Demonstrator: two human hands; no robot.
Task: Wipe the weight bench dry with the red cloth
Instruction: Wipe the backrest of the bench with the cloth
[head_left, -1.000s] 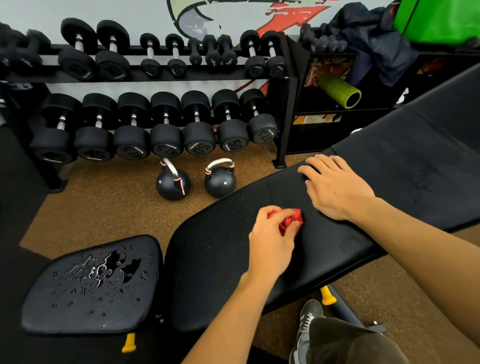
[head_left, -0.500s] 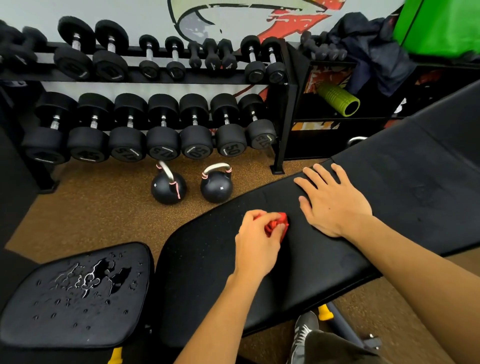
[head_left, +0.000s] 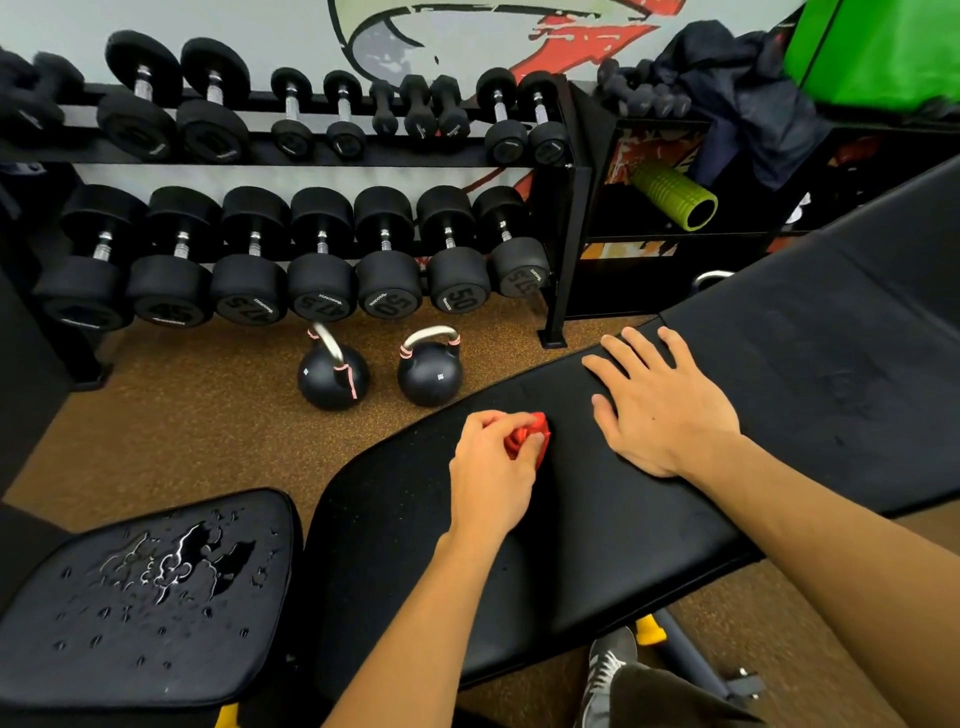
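The left grip is curled tight round a small scrunched red cloth and presses it on the long black padded desk. Fingers hide most of the cloth. The right grip lies flat just beside it, fingers spread, holding nothing. The square black seat pad on the left is wet with drops. Two round black kettlebells sit on the brown floor, near a rack of black dumbbells.

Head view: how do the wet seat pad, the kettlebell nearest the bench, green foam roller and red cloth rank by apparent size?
1. Wet seat pad, clearly largest.
2. Kettlebell and foam roller look alike; the roller sits farther back, so unranked.
3. Red cloth, smallest, mostly hidden in the left hand.
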